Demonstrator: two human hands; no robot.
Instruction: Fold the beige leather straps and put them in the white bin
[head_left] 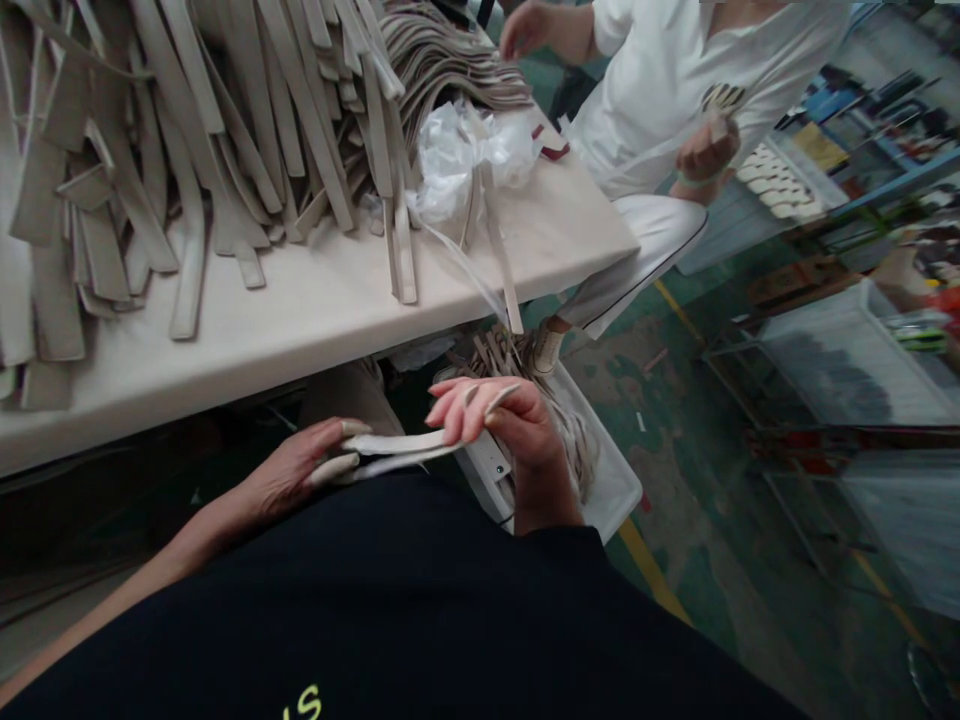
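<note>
A pale strip (405, 443), which looks folded or doubled, stretches between my two hands just in front of my dark shirt. My left hand (311, 458) pinches its left end; covers show on the thumb and a fingertip. At the other end, my right hand (499, 415) has its fingers closed on the strip, with pale covers on some fingers. Both hands are below the table's front edge. Many similar beige strips (247, 130) lie heaped on the table (300, 330), some hanging toward its edge.
A clear plastic bag (465, 160) sits by the heap. Below the table, a white bin (607, 450) holds more strips. Across the corner a co-worker in white (645, 90) sits, one hand (709, 150) raised with small items. Racks with trays (862, 350) stand at right.
</note>
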